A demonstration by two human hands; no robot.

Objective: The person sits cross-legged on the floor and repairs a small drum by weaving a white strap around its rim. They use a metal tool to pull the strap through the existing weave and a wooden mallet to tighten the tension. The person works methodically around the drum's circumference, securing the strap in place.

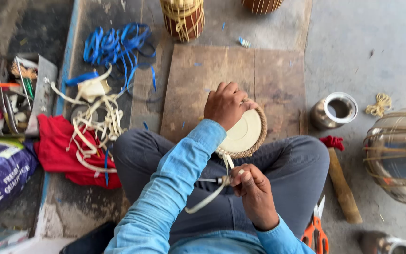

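I sit cross-legged on the floor with a round cream drum head (243, 132) with a braided rim propped between my knees. My left hand (225, 104) grips its top edge and steadies it. Just below the drum head, my right hand (254, 192) pinches a cream leather strap (208, 197) together with a thin metal tool (208, 179). The strap runs from the rim's lower edge down past my right fist and curls over my lap.
A wooden board (198, 80) lies ahead. At the left are blue straps (116, 44), cream laces (102, 122), a red cloth (59, 143) and a tool tray (15, 94). At the right stand a metal cup (334, 110), a hammer (341, 183), orange scissors (316, 230) and a metal drum body (398, 155).
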